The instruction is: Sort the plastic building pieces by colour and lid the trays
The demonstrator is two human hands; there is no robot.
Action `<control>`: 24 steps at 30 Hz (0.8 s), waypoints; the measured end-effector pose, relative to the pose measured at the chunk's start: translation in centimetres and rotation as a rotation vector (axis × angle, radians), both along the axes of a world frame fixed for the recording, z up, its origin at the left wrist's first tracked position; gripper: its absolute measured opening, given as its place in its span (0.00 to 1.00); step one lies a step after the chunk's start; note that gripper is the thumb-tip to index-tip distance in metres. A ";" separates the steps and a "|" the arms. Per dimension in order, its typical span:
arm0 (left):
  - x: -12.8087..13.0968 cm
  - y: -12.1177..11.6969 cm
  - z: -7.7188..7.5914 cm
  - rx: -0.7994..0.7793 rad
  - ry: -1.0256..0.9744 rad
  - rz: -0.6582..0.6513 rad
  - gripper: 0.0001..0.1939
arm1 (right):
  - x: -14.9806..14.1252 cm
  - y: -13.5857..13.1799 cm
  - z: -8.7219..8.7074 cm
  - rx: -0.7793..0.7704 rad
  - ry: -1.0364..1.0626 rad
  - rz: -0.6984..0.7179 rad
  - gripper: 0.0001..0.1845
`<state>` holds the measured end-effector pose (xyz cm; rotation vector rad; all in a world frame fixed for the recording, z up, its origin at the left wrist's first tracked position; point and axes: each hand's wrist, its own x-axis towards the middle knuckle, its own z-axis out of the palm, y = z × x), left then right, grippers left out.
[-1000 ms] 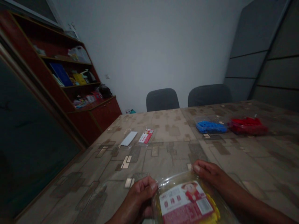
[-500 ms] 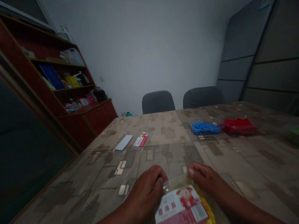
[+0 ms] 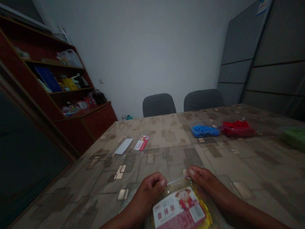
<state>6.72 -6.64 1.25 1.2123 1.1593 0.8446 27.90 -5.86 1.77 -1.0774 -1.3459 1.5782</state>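
At the near edge of the table is a clear plastic box (image 3: 178,208) with a white and pink label on its lid and yellow pieces inside. Its lower part runs out of the view. My left hand (image 3: 150,194) grips the far left corner, thumb and fingers closed on the rim. On the far right corner, my right hand (image 3: 202,179) is closed too, its fingertips at the lid's edge. Whether the lid is fully seated I cannot tell.
Two clear lids lie farther left on the table, one with a white card (image 3: 124,146), one with a pink label (image 3: 141,142). To the right stand boxes of blue pieces (image 3: 205,130), red pieces (image 3: 238,128) and green pieces (image 3: 295,137). Two chairs (image 3: 159,105) back the table.
My left thumb has shifted onto the rim, and my left fingers have curled at the corner. Both hands still hold the box. The whole view has turned slightly right.
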 end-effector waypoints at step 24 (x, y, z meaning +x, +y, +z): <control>0.6 -0.5 1.2 0.075 0.145 -0.030 0.11 | 1.2 0.1 0.5 0.251 -0.454 0.002 0.17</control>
